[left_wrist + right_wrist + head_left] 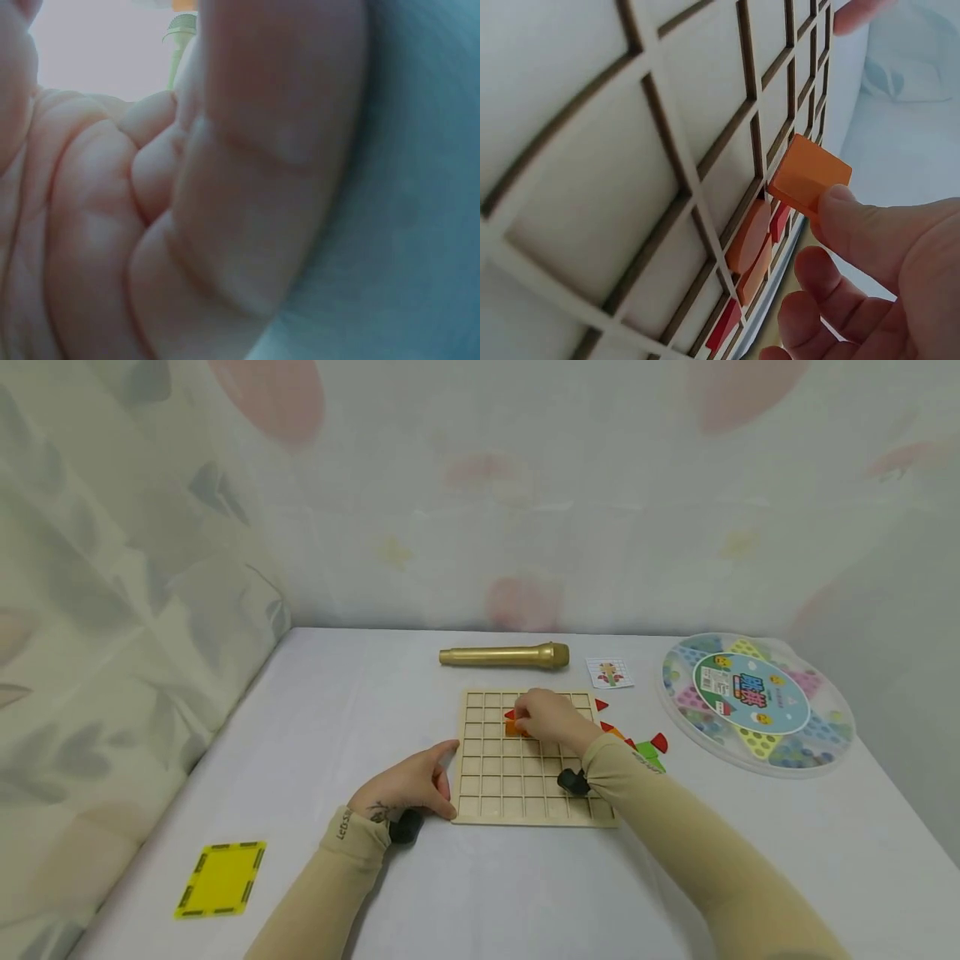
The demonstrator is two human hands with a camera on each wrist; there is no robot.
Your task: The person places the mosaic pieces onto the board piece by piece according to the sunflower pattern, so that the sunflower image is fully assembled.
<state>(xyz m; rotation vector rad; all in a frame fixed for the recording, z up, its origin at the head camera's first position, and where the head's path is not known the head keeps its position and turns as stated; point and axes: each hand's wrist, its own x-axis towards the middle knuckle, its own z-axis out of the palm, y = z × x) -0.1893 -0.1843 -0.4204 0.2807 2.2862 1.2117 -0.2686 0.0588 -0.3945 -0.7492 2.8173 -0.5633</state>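
Carefully, the right hand [900, 277] is pinching a flat, glossy orange square tile [810, 176] by one corner, thumb on the near face, the remaining fingers curling below. The tile is hanging tilted at a pale wooden board with a raised square grid [491, 768], near a rounded orange piece [748, 236] and a small flat red piece [724, 324] that are sitting on it; whether it is touching a ridge, I cannot tell. At the board's left edge, the left hand [408, 783] is spreading thumb and forefinger apart, their tips resting at the wood; how firmly they are pressing is not showing.

Seating the tile well probably means levelling it, lining its sides up with one cell's ridges, then letting it down flat. The left hand should be bracing the board against sliding, and the right fingertips should be avoiding the neighbouring pieces. A small white printed card [610, 673], lying beyond the board, is perhaps serving as the pattern.
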